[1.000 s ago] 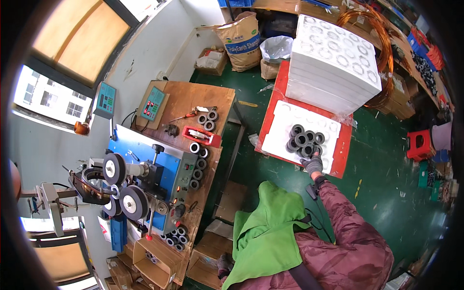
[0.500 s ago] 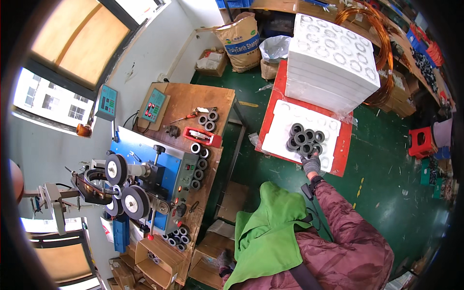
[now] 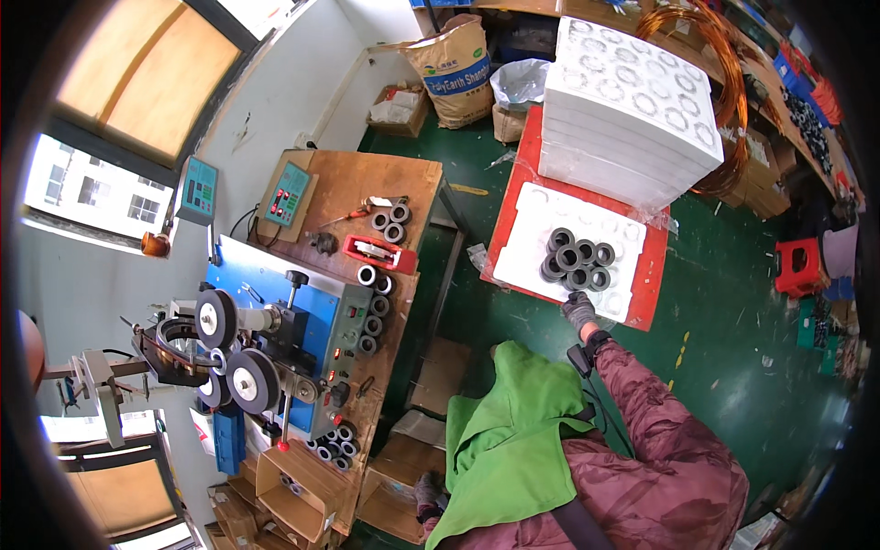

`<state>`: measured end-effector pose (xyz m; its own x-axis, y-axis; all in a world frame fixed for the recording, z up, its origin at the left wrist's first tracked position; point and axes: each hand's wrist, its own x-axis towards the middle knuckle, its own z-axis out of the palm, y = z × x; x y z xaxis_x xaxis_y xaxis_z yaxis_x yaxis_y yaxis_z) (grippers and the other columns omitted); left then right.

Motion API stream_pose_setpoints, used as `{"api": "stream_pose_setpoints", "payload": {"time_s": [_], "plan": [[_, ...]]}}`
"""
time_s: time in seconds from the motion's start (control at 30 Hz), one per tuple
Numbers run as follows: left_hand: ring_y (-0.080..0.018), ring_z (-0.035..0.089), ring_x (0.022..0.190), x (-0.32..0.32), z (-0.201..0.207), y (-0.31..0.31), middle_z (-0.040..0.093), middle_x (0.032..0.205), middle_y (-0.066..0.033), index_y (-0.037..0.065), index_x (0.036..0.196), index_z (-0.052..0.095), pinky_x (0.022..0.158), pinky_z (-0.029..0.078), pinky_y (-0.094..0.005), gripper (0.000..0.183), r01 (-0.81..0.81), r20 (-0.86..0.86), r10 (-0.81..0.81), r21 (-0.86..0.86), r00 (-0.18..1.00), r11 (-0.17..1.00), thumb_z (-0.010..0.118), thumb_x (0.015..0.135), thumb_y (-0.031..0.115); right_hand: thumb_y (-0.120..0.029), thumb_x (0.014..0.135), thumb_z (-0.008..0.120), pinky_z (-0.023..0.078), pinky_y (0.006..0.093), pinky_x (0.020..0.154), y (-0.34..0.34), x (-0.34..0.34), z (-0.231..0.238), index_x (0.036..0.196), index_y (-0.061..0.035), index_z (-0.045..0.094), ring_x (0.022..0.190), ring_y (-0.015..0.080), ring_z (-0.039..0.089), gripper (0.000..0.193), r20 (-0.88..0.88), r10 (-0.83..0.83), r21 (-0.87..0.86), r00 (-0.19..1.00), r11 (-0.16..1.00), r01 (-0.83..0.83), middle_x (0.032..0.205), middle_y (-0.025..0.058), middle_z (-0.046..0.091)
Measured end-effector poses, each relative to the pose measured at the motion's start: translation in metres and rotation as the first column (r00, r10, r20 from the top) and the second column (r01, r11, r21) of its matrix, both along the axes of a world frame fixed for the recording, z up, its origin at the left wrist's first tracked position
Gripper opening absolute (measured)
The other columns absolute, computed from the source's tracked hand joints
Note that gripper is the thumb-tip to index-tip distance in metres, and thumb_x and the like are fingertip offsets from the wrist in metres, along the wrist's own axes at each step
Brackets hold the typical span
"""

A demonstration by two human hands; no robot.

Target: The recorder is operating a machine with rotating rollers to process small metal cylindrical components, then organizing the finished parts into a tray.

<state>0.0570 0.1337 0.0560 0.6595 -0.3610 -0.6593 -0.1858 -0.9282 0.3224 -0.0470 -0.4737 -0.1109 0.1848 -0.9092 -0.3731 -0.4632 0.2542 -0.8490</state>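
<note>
My right hand, in a grey glove, is at the near edge of a white foam tray. Its fingers reach toward a cluster of dark rings standing on the tray, some apparently stacked. No ring shows in its grasp, and a small gap separates the fingertips from the nearest ring. Low in the view, my left hand, also gloved, hangs beside an open cardboard box; its fingers are too small and partly hidden to read. Green cloth covers part of my upper body.
A tall stack of white foam trays stands behind the rings on a red board. Leftward, a wooden bench carries a blue machine with black wheels, a red tape dispenser and more rings. A red stool stands right.
My right hand has drawn back slightly from the nearest ring toward me. The rings keep their arrangement on the tray, and my left hand stays low by the box.
</note>
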Motion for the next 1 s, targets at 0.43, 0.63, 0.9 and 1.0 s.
{"api": "stream_pose_setpoints", "payload": {"time_s": [0.43,0.63,0.9,1.0], "plan": [[-0.0313,0.056,0.086,0.012,0.035,-0.049,0.058,0.091,-0.0135,0.006,0.099,0.055,0.072,0.045,-0.0421,0.032,0.128,-0.060,-0.121,0.121,0.991,0.984,0.057,0.075,0.028,-0.019,0.065,0.071,0.047,0.0338,0.070,-0.002,-0.004,0.050,0.093,-0.0021,0.055,0.076,0.0245,0.060,0.036,-0.241,0.106,-0.022,0.965,0.993,-0.114,0.084,0.0126,0.063],[-0.0312,0.059,0.085,-0.002,-0.008,0.004,0.063,0.090,-0.0131,0.009,0.096,0.059,0.073,0.047,-0.0377,0.026,-0.012,0.002,0.012,0.050,1.000,0.999,0.060,0.076,0.027,-0.024,0.070,0.063,0.046,0.0407,0.070,-0.010,-0.008,0.109,0.077,-0.0072,0.060,0.078,0.0313,0.060,0.019,-0.552,0.183,-0.091,0.814,0.957,-0.277,0.078,0.0170,0.062],[-0.0289,0.059,0.087,0.008,0.016,-0.025,0.063,0.091,-0.0095,0.011,0.095,0.058,0.074,0.047,-0.0349,0.026,0.082,0.003,-0.083,0.097,0.997,0.992,0.064,0.074,0.024,-0.034,0.058,0.074,0.047,0.0384,0.081,-0.050,-0.019,0.159,0.118,-0.0095,0.044,0.099,0.0329,0.053,0.071,-0.763,0.025,-0.113,0.646,0.979,-0.171,0.115,0.0173,0.045],[-0.0286,0.058,0.087,0.013,0.028,-0.033,0.062,0.093,-0.0081,0.012,0.095,0.057,0.074,0.046,-0.0354,0.027,0.089,-0.024,-0.087,0.066,0.996,0.994,0.064,0.073,0.025,-0.034,0.051,0.079,0.046,0.0373,0.083,-0.058,-0.024,0.147,0.116,-0.0094,0.045,0.100,0.0322,0.052,0.077,-0.770,0.095,-0.051,0.631,0.977,-0.209,0.116,0.0172,0.044]]}}
